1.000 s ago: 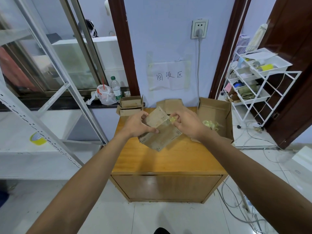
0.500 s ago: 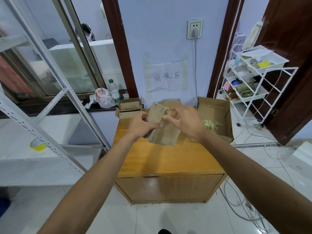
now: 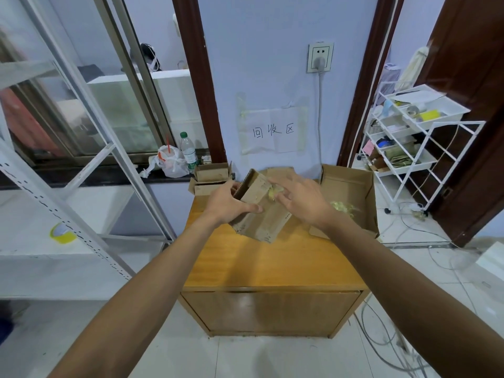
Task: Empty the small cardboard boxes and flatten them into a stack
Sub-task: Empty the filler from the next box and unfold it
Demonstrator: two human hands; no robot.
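At mid-frame over the wooden cabinet (image 3: pixel 259 264), the left hand (image 3: pixel 226 203) clasped the small cardboard box (image 3: pixel 260 216), its long axis tilted toward upper left, while the right hand (image 3: pixel 302 200), fingers loosely spread, touched yellowish tape (image 3: pixel 274 191) at its upper end, pinch unclear.

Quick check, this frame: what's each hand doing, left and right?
Left hand: holding the small cardboard box, thumb across its face.
Right hand: appears to pinch a yellowish scrap at the box's top.

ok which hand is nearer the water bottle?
Left. The left hand grips the small box just right of the bottle; the right hand is farther right, beyond that box.
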